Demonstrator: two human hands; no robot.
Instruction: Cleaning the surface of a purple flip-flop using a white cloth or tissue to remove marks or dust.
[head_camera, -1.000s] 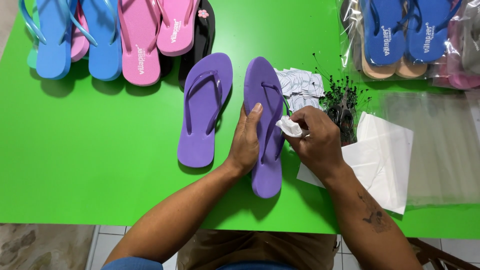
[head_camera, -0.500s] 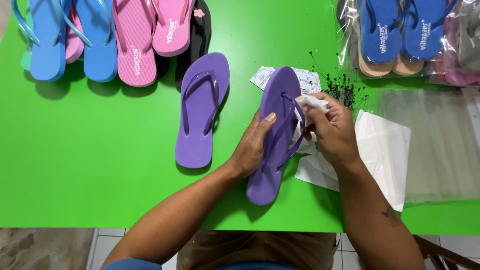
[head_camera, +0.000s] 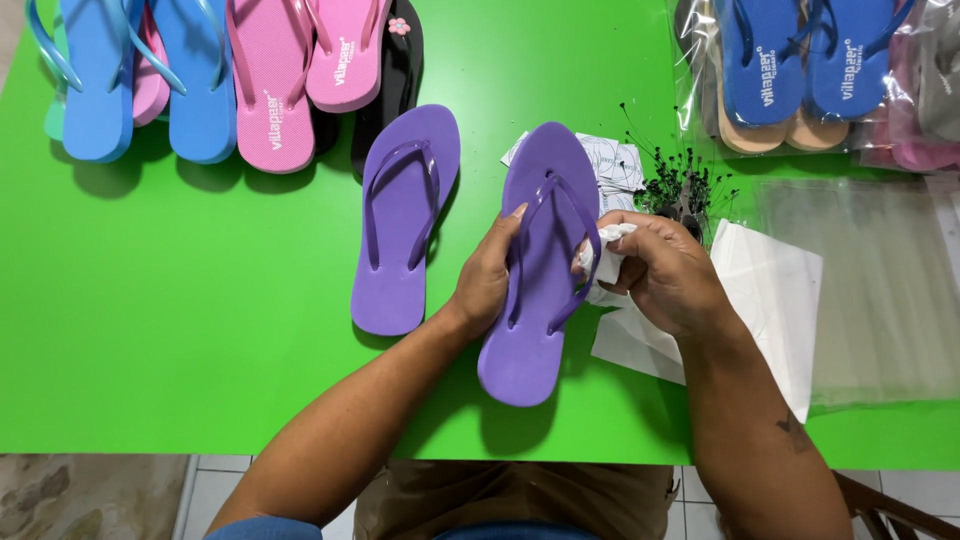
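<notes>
Nearest, the left hand (head_camera: 487, 280) clasps the left edge of a purple flip-flop (head_camera: 540, 290), which sits tilted above the green table (head_camera: 180, 340), its heel toward the near edge. The right hand (head_camera: 665, 270) pinches a small white tag (head_camera: 605, 250) against the flip-flop's right strap. Under that hand lie white paper sheets (head_camera: 765, 290), with clear plastic bags (head_camera: 880, 290) further right. Just left, a second purple flip-flop (head_camera: 405, 220) lies flat. Behind the hands are more white tags (head_camera: 615, 160) and a bundle of black plastic fasteners (head_camera: 685, 185). Farthest, blue and pink flip-flops (head_camera: 230, 70) crowd the left corner; bagged blue flip-flops (head_camera: 800, 60) fill the right.
</notes>
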